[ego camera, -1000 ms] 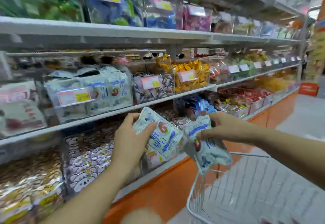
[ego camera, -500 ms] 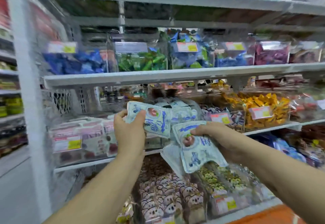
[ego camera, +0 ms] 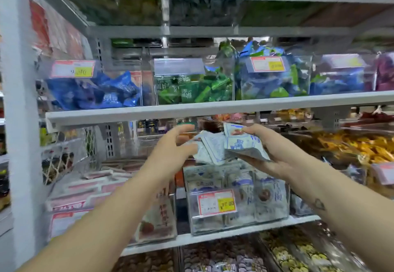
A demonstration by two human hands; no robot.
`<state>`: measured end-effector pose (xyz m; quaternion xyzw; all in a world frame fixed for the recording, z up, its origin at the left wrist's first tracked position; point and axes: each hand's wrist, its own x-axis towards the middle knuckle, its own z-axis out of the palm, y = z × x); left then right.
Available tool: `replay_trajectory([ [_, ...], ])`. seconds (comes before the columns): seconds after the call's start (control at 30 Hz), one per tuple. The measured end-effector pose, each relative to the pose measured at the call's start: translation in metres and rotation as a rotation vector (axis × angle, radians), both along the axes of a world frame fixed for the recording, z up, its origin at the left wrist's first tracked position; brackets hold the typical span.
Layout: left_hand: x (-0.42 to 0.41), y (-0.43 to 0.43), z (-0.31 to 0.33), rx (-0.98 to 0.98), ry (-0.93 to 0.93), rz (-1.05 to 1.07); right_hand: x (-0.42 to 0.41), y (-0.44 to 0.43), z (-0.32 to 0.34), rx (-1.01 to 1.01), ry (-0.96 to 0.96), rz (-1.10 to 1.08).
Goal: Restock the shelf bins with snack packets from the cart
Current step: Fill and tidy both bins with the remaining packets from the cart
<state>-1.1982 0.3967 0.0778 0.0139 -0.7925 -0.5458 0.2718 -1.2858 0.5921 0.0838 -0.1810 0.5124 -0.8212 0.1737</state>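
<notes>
Within the last half second both hands have brought the white-and-blue snack packets (ego camera: 213, 150) above their matching clear bin (ego camera: 213, 224), the right hand (ego camera: 270, 158) pinching its share thumb on top, the left hand (ego camera: 172, 145) spread against one edge, its hold unclear, so dropping them in looks next

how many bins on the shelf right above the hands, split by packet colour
blue bins: 2
green bin: 1
mixed blue-and-green bin: 1
purple bin, cut off at the right edge: 1
total: 5
</notes>
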Motion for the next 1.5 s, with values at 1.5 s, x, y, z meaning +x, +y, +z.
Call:
replay_trajectory([
  [1.5,-0.059,0.015,0.005,-1.230,-0.037,0.190,-0.069,-0.011,-0.010,0.181,0.221,-0.178],
])
